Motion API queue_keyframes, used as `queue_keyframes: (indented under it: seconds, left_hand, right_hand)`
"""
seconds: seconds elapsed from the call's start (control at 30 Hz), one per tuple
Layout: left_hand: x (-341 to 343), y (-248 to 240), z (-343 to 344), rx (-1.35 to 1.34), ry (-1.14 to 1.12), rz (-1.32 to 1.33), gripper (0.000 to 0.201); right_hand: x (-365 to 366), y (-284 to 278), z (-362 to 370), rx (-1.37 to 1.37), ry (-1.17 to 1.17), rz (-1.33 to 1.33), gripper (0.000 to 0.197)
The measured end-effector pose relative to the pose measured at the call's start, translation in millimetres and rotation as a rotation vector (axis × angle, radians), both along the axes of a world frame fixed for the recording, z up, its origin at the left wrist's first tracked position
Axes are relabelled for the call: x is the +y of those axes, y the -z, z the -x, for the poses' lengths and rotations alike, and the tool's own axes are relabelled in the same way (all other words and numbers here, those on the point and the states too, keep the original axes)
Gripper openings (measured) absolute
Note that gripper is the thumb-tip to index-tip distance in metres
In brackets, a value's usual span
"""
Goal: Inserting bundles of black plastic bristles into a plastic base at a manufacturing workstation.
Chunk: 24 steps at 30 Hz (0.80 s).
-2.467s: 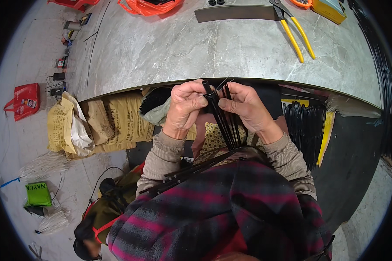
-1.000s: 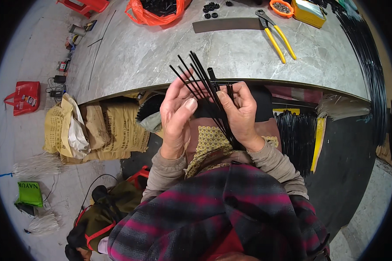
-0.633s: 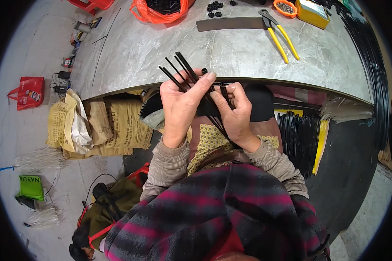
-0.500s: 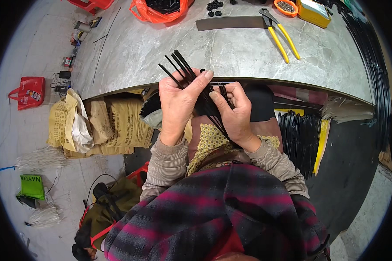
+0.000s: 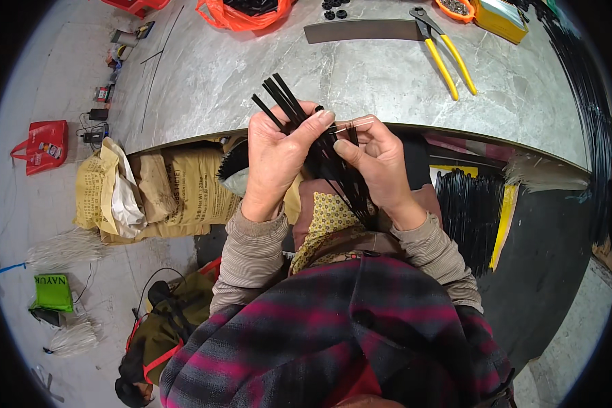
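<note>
A bundle of thin black strips (image 5: 284, 99) is gripped in my left hand (image 5: 276, 160), over my lap just in front of the table edge. The upper ends fan out past the fingers; the lower ends slant down toward my right wrist. A small dark piece shows at the tip of my left thumb. My right hand (image 5: 387, 170) is beside it, thumb and forefinger closed around thin black strips at the bundle's right side. How many it holds is hidden by the fingers. A thin pale line spans the gap between both hands.
On the grey table (image 5: 238, 88) are yellow-handled pliers (image 5: 449, 61), a flat metal strip (image 5: 360, 32), an orange-red bag (image 5: 245, 17) of black pieces and a yellow box (image 5: 500, 20). More black strips (image 5: 466, 217) stand at my right. Brown sacks (image 5: 197, 183) lie below left.
My right hand has shifted a little to the right, away from my left hand, and its fingers have loosened somewhat. My left hand keeps the bundle nearly in place.
</note>
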State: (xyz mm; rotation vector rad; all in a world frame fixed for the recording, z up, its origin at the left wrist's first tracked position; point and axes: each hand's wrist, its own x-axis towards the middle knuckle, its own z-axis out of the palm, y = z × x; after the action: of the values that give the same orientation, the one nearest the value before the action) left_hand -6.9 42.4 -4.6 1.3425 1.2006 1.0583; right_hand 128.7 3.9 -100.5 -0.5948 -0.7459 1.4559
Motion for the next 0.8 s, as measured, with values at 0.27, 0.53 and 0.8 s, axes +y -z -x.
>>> queue_keyframes:
  seconds: [0.27,0.53,0.8]
  left_hand:
    - [3.6,2.8,1.1,0.011,0.003,0.021,0.006]
    - [-14.6,-4.2,9.1,-0.087,-0.042,0.127,0.029]
    - [-51.2,12.5,-1.5,-0.327,-0.235,0.033,0.04]
  right_hand:
    - [8.6,-2.0,-3.4,0.117,-0.132,0.093,0.02]
    - [2.8,-6.3,3.1,0.024,-0.077,0.045,0.024]
    - [-8.7,-7.9,18.2,-0.035,0.033,-0.028,0.027]
